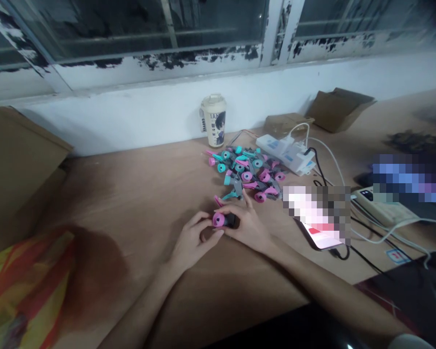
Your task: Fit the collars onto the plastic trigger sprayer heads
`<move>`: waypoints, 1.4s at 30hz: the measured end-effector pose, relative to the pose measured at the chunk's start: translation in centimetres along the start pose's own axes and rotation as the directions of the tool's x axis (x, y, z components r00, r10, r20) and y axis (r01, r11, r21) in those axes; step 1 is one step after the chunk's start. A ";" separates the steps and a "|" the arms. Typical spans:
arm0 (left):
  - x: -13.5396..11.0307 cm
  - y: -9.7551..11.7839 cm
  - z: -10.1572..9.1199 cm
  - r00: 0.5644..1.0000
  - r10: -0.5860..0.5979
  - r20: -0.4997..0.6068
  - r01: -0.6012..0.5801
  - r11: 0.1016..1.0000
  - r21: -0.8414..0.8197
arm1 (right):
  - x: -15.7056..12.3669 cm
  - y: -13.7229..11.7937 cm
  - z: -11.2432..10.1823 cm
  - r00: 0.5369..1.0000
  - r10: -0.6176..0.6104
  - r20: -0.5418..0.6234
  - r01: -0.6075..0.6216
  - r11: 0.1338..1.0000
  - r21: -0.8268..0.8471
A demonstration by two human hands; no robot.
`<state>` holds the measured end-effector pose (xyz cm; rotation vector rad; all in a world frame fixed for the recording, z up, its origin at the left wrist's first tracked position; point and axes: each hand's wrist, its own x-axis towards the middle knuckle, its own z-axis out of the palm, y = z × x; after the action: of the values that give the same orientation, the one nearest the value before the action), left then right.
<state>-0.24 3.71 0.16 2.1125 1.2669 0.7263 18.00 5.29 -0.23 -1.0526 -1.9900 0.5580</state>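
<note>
Between my two hands, just above the table, is a small plastic piece with a pink round cap and a dark grey body; it looks like a trigger spray head. My right hand grips the dark body, with one finger raised. From the other side, my left hand has its fingertips and thumb pinched at the pink cap. A pink lever shows above the cap. Just beyond my hands lies a loose pile of similar pieces, pink or teal with grey bodies.
A coffee cup stands by the wall. To the right are a power strip with cables, a lit phone, a power bank and cardboard boxes. At left are a large carton and a red-yellow bag.
</note>
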 end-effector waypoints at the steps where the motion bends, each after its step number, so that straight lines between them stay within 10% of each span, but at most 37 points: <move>1: 0.0 0.0 0.0 1.000 -0.008 -0.015 0.008 1.000 0.002 | -0.1 0.0 0.2 1.000 -0.022 -0.019 0.021 1.000 -0.018; 9: 0.2 -1.1 0.0 0.983 -0.181 0.038 0.182 0.911 -0.370 | -1.4 0.2 1.8 0.994 -0.025 -0.104 0.010 0.989 -0.149; 42: 0.6 -0.5 0.5 0.985 -0.162 0.060 0.172 0.956 -0.236 | -2.0 1.0 1.6 0.993 -0.116 -0.032 0.110 0.984 -0.137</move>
<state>0.08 4.34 -0.42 1.7934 1.2511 0.7208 17.82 4.11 -2.73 -1.0155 -2.0605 0.3435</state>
